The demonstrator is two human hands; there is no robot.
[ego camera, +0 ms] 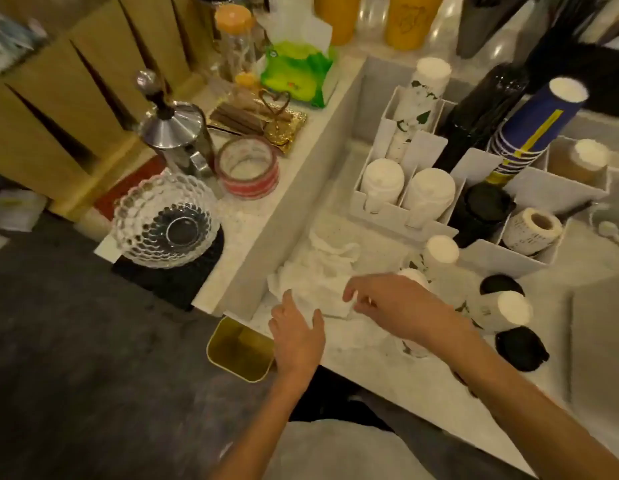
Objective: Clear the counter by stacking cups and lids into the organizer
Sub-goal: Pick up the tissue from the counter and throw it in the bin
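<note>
Right hand [387, 303] pinching white cloth [322, 271]; left hand [297, 327] open; cups [502, 310] just right.

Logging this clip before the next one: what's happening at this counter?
A person is clearing a counter. The right hand pinches a crumpled white cloth; the left hand hovers open beside it. Loose paper cups and black lids still sit on the counter, outside the white organizer.
</note>
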